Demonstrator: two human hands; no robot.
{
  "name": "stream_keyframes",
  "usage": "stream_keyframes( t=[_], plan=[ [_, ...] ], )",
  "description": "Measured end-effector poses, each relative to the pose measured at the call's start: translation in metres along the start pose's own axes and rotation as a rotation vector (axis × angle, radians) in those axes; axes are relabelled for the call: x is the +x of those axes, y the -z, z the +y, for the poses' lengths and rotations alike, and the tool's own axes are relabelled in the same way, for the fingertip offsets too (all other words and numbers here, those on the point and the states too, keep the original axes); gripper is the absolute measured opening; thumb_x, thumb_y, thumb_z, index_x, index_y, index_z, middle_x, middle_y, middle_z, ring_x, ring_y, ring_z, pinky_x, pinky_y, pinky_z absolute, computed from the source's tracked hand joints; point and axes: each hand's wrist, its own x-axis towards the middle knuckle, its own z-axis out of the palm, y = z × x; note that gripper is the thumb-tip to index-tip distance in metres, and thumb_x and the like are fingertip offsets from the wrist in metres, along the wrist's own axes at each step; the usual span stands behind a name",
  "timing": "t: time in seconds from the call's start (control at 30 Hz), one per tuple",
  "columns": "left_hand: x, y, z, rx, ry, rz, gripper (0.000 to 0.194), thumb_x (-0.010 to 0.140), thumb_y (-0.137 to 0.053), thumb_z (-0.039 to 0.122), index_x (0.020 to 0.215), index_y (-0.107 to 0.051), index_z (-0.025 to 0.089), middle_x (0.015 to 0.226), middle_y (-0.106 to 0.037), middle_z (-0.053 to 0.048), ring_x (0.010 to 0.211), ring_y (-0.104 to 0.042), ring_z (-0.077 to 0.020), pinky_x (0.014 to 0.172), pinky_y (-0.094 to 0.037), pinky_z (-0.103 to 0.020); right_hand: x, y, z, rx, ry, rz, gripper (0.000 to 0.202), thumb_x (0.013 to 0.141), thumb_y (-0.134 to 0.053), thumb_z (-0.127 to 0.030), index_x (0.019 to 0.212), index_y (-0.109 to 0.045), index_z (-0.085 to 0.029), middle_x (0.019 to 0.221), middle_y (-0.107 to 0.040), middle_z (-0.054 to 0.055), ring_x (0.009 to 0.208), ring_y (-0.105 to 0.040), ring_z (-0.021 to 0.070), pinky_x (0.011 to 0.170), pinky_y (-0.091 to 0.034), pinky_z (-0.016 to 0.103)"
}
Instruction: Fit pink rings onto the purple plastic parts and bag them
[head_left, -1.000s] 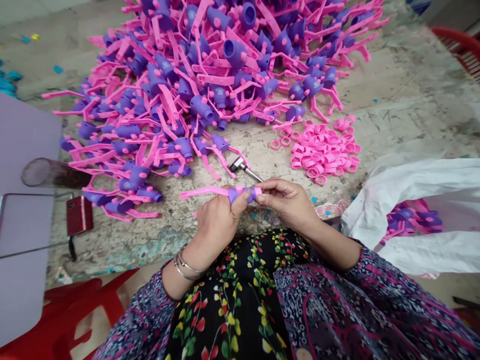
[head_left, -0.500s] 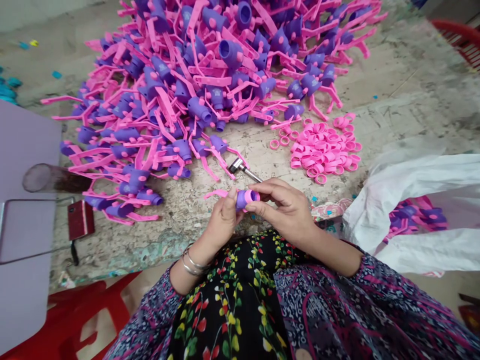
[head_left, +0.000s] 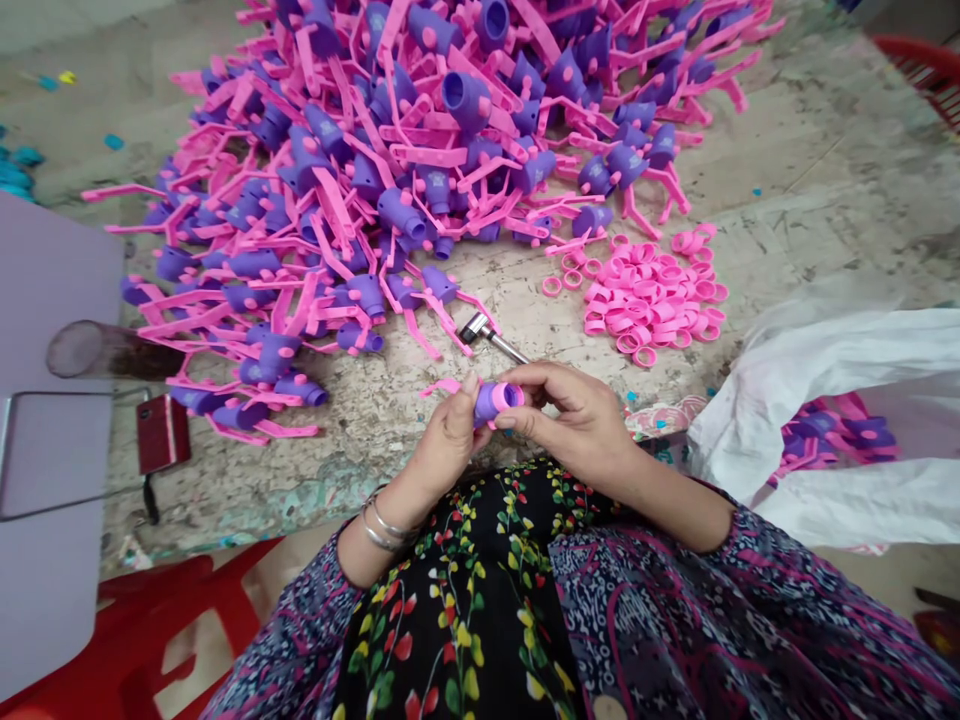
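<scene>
My left hand (head_left: 448, 430) is closed around a small purple plastic piece (head_left: 487, 402) with a pink arm (head_left: 441, 386) sticking out to the left. A pink ring (head_left: 513, 396) sits around the open right end of that piece. The thumb and fingers of my right hand (head_left: 574, 415) pinch the ring. Just beyond my hands lies a small hammer (head_left: 491, 336), its handle end hidden behind my right hand. A pile of loose pink rings (head_left: 652, 295) lies farther off to the right.
A large heap of purple and pink pieces (head_left: 360, 190) covers the far side of the worktable (head_left: 390, 400). On the right, a white sack (head_left: 739, 400) holds similar pieces. A glass (head_left: 79, 350) lies tipped at the left by a dark red box (head_left: 163, 433). A red chair (head_left: 150, 630) stands below.
The view has shifted very slightly. Both hands stay closed on the purple piece and its ring, with the open end turned a little more toward me.
</scene>
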Motion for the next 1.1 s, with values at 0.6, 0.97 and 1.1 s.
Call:
stream_keyframes(
  t=[0.6, 0.97, 1.1],
  plan=[
    [0.001, 0.009, 0.004, 0.153, 0.048, -0.089, 0.059, 0.088, -0.031, 0.071, 0.064, -0.043, 0.019, 0.052, -0.036, 0.005, 0.048, -0.029, -0.0086, 0.048, -0.025, -0.023, -0.003, 0.006, 0.008, -0.198, 0.304, -0.062, 0.018, 0.094, -0.058, -0.032, 0.103, -0.06, -0.017, 0.082, -0.065, 0.002, 0.072, -0.058, 0.0119, 0.066, -0.046, 0.024],
    [-0.004, -0.003, 0.008, 0.716, -0.25, 0.225, 0.051, 0.096, -0.022, 0.058, 0.074, -0.05, 0.02, 0.063, -0.05, 0.0, 0.058, -0.043, -0.0152, 0.058, -0.032, -0.028, 0.015, -0.019, 0.018, -0.652, 0.426, 0.249, 0.037, 0.102, -0.033, -0.035, 0.097, -0.063, -0.014, 0.075, -0.072, 0.005, 0.061, -0.064, 0.0153, 0.059, -0.044, 0.029],
    [0.001, -0.002, 0.007, 0.535, -0.194, 0.11, 0.058, 0.092, -0.019, 0.067, 0.066, -0.042, 0.021, 0.058, -0.044, 0.001, 0.055, -0.039, -0.0133, 0.052, -0.032, -0.027, 0.018, -0.021, 0.028, -0.648, 0.542, 0.259, 0.032, 0.101, -0.036, -0.03, 0.112, -0.06, -0.013, 0.078, -0.074, 0.004, 0.061, -0.064, 0.0145, 0.061, -0.046, 0.029]
  ],
)
